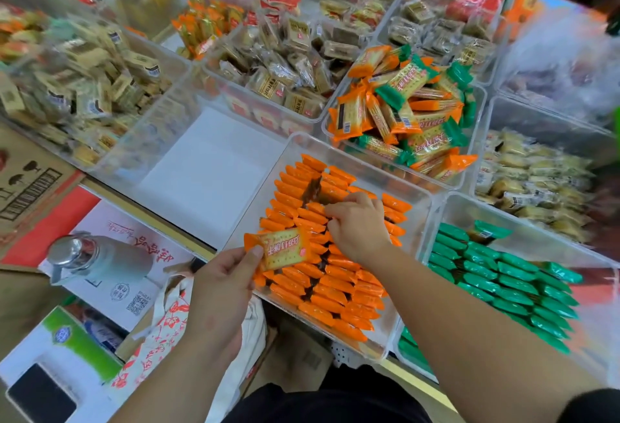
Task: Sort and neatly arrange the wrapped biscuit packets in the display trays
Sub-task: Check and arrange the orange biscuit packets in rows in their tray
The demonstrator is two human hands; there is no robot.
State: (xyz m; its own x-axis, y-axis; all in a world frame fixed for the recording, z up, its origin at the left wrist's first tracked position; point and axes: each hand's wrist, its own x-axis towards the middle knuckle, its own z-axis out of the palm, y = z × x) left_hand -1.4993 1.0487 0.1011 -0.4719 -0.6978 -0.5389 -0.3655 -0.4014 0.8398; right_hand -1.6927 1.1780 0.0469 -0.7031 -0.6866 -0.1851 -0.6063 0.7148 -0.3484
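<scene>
Head view: 1 orange biscuit packet point(285, 249) is pinched at its crimped end between the thumb and fingers of the left hand point(221, 285), label up, just over the near-left edge of a clear display tray point(258, 194). Right of that grip, the tray holds tight rows of orange packets point(335, 288) standing on edge. The right hand point(355, 224) rests on those rows beyond the held packet, fingertips curled down among them; whether it grips one cannot be told. Further right, a second tray point(536, 238) holds rows of green packets point(503, 278). Beyond both hands, a heap of mixed orange and green packets point(409, 113) fills another tray. Left of the left hand lies a metal flask point(94, 258).
</scene>
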